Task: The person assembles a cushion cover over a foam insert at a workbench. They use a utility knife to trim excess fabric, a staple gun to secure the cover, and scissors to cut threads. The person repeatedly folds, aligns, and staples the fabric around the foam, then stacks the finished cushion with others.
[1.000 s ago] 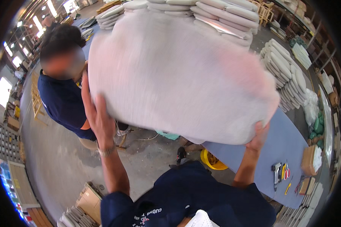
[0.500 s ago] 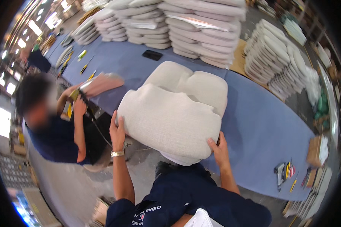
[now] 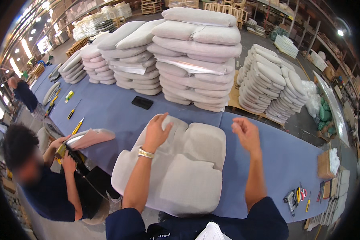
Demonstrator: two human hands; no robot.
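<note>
Two light-grey fabric seat cushions lie at the table's front edge. The near cushion point(image 3: 188, 184) overlaps the far cushion point(image 3: 206, 140). Above the far cushion's left part is my left hand point(image 3: 157, 134), fingers spread and holding nothing; whether it touches the fabric I cannot tell. My right hand point(image 3: 246, 134) hovers over the table to the right of the cushions, its fingers loosely bent, apart and with nothing in them. A gold-coloured watch point(image 3: 146, 153) circles my left wrist.
Tall stacks of cushions point(image 3: 196, 60) line the table's point(image 3: 264, 172) far side. A black phone point(image 3: 142, 102) lies before them. At left, a co-worker point(image 3: 40, 176) holds a power tool point(image 3: 62, 151) against a cushion piece point(image 3: 92, 138). A staple gun point(image 3: 291, 200) and scissors point(image 3: 303, 193) lie at right.
Both hands have let go of the near cushion's sides and risen forward. That cushion now lies lower on the table, nearer me. The view has tilted up, showing more of the background.
</note>
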